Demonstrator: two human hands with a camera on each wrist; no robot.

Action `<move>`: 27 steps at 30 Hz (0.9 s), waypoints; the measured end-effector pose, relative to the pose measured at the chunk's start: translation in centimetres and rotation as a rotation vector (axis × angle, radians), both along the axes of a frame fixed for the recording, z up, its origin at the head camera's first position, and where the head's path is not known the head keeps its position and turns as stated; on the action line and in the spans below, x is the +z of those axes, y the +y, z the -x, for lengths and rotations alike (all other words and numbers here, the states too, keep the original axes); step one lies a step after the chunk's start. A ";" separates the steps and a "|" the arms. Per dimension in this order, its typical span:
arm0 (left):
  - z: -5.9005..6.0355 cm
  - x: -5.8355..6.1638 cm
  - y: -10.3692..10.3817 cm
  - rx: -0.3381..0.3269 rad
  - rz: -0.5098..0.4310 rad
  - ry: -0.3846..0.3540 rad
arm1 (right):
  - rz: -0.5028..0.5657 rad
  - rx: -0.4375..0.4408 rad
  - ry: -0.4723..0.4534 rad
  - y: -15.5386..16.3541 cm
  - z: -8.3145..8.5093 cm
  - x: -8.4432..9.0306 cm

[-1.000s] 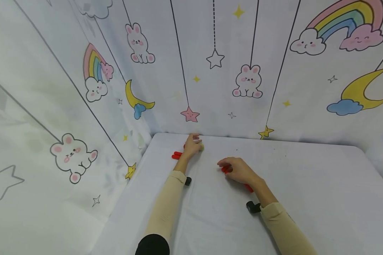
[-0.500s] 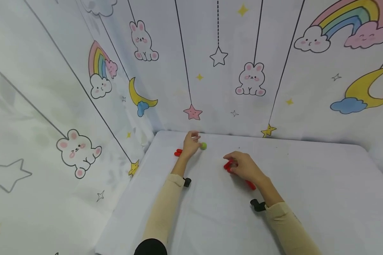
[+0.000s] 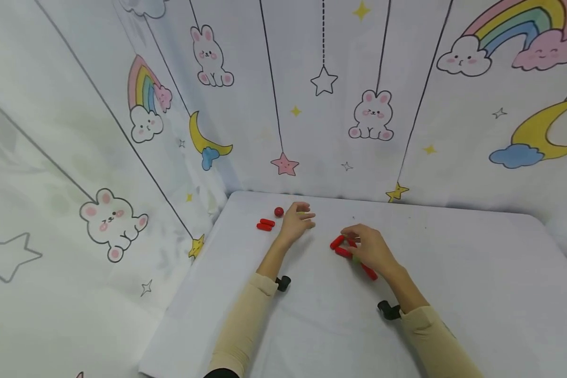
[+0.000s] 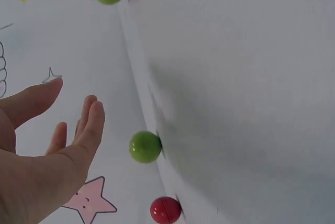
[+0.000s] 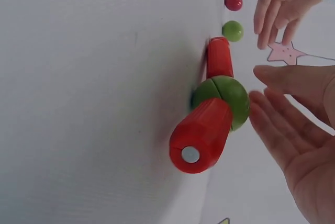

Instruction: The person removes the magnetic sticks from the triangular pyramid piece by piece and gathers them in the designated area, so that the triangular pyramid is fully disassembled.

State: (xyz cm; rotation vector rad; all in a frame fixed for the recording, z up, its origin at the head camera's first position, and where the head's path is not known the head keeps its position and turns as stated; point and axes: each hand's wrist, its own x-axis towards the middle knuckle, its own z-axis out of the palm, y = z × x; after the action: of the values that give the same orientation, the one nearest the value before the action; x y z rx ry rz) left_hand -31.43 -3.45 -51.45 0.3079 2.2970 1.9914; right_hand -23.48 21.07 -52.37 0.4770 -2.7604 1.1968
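My left hand [image 3: 296, 223] is held above the far left of the white table, fingers spread and holding nothing. Beside it in the left wrist view are a loose green ball [image 4: 145, 147] and a red ball [image 4: 166, 210]. My right hand [image 3: 370, 249] hovers over a figure of red rods [image 3: 368, 271] joined around a green ball [image 5: 235, 101]. In the right wrist view, its thumb and fingers stand apart next to that ball, with no clear grip on it. One rod shows a silvery round end. The hand hides part of the figure from above.
Two loose red rods [image 3: 265, 224] lie side by side to the left of my left hand. The white table [image 3: 453, 283] ends at a white curtain [image 3: 312, 136] printed with rabbits, stars and rainbows. A black wrist camera [image 3: 388, 310] sits at the right wrist.
My left hand has shifted right over the loose green ball, uncovering the red ball and loose rods. My right hand has drawn slightly right, showing more of the red rods beneath.
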 end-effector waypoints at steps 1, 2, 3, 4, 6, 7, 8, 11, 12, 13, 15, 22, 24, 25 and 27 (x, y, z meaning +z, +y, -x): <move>-0.3 0.0 0.4 -0.008 0.006 -0.010 | 0.004 0.011 -0.002 0.0 -0.1 0.0; -0.7 0.0 0.7 -0.018 0.018 -0.022 | 0.011 0.020 -0.001 0.0 -0.1 -0.1; -1.0 -0.1 1.0 -0.029 0.021 -0.034 | 0.016 0.027 0.000 0.0 -0.2 -0.1; -1.2 -0.2 1.4 -0.042 0.026 -0.043 | 0.019 0.032 0.002 0.0 -0.2 -0.1; -1.7 -0.4 2.1 -0.070 0.018 -0.052 | 0.014 0.033 0.017 -0.1 -0.4 -0.2; -2.0 -0.4 2.4 -0.087 0.013 -0.054 | 0.007 0.028 0.029 -0.1 -0.4 -0.2; -2.3 -0.6 2.8 -0.102 0.011 -0.055 | -0.001 0.023 0.039 0.0 -0.5 -0.2; -2.9 -0.9 3.8 -0.147 0.007 -0.053 | -0.033 0.007 0.058 0.0 -0.6 -0.3; -3.1 -1.1 4.1 -0.161 0.016 -0.052 | -0.042 0.001 0.060 0.1 -0.6 -0.4; -3.2 -1.2 4.3 -0.175 0.026 -0.053 | -0.047 -0.002 0.059 0.2 -0.7 -0.4; -3.4 -1.5 4.8 -0.205 0.039 -0.057 | -0.062 -0.009 0.056 0.3 -0.8 -0.5; -3.9 -1.9 6.0 -0.280 0.101 -0.080 | -0.060 -0.069 0.015 0.7 -1.4 -0.4; -4.1 -1.9 6.2 -0.287 0.142 -0.082 | -0.049 -0.080 0.005 0.9 -1.5 -0.4; -4.1 -2.0 6.3 -0.290 0.162 -0.081 | -0.039 -0.086 -0.003 1.0 -1.5 -0.5; -4.3 -2.1 6.4 -0.295 0.193 -0.079 | -0.021 -0.101 -0.021 1.1 -1.6 -0.6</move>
State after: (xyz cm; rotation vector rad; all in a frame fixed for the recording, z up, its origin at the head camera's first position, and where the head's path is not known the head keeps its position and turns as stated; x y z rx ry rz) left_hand -27.15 2.95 -53.50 0.5085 2.2217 1.6021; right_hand -21.90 22.20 -52.97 0.3251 -2.7798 1.1579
